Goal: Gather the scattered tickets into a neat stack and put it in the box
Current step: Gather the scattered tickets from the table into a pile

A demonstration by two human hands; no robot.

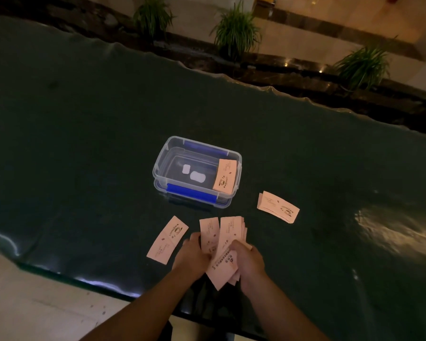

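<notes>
Pale pink paper tickets lie on a dark green table [84,143]. My left hand [191,254] and my right hand [247,260] both grip a loose fan of tickets [228,236] near the table's front edge. A single ticket [167,239] lies flat just left of my left hand. A small pile of tickets [278,206] rests to the right, beyond my right hand. The clear plastic box [162,158] with blue clips stands open behind my hands. One ticket [225,175] leans against the box's right rim.
The table's front edge [96,283] runs close under my forearms, with pale floor below. Beyond the wavy far edge stand potted plants [236,33]. A bright reflection [391,230] glares on the right side of the table.
</notes>
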